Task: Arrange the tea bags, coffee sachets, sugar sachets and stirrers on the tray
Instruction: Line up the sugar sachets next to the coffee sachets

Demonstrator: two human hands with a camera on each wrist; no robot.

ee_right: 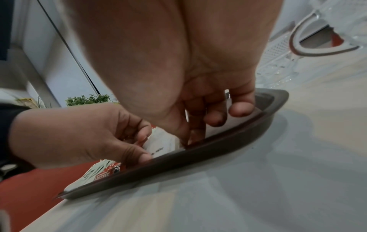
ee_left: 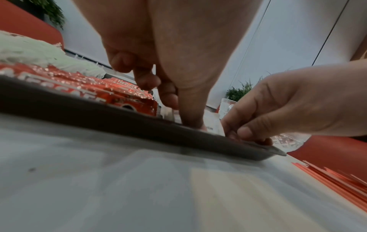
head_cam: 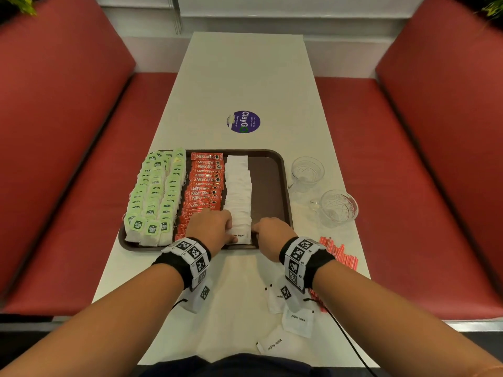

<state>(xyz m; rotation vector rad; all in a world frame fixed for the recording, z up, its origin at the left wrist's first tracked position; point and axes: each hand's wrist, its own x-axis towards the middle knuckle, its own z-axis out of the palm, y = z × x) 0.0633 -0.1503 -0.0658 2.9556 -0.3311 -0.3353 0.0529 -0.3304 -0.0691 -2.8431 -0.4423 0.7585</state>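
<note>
White table. On it: brown tray near the front, round purple sticker beyond, two glass cups right of the tray, red stirrers at the right edge, loose sugar sachets nearest.

One tray, two glass cups, three loose sugar sachets, two hands
</note>
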